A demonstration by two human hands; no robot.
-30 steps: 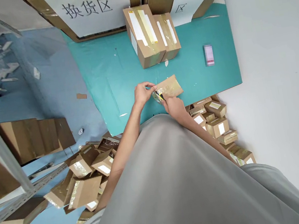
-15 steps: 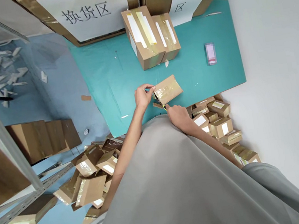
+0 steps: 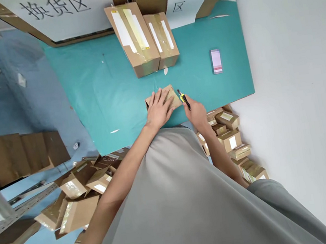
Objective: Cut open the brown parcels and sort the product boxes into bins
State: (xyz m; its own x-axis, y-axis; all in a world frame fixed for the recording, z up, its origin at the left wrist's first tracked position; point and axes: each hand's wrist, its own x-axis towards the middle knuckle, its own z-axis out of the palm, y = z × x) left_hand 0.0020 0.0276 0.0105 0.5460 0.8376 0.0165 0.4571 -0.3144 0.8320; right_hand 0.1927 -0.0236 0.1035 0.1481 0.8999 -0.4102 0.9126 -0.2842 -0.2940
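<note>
A small taped cardboard box point(image 3: 172, 95) lies on the teal table point(image 3: 108, 89) near its front edge. My left hand point(image 3: 158, 108) rests flat on top of the box, fingers stretched out. My right hand point(image 3: 196, 112) is closed around a yellow and black utility knife point(image 3: 183, 98), whose tip points at the box's right side. Two larger taped cardboard boxes point(image 3: 143, 36) stand side by side farther back on the table.
Big cartons with white paper signs point(image 3: 55, 9) line the table's back. A small blurred card point(image 3: 216, 61) lies at the right. Heaps of small boxes sit on the floor at the left point(image 3: 78, 193) and right point(image 3: 230, 136). Flat cartons point(image 3: 16, 155) and a metal rack point(image 3: 10, 212) stand at left.
The small box went from tilted in my left fingers to flat on the table under my left palm. My right hand brought the knife from the box's near-left corner to its right side.
</note>
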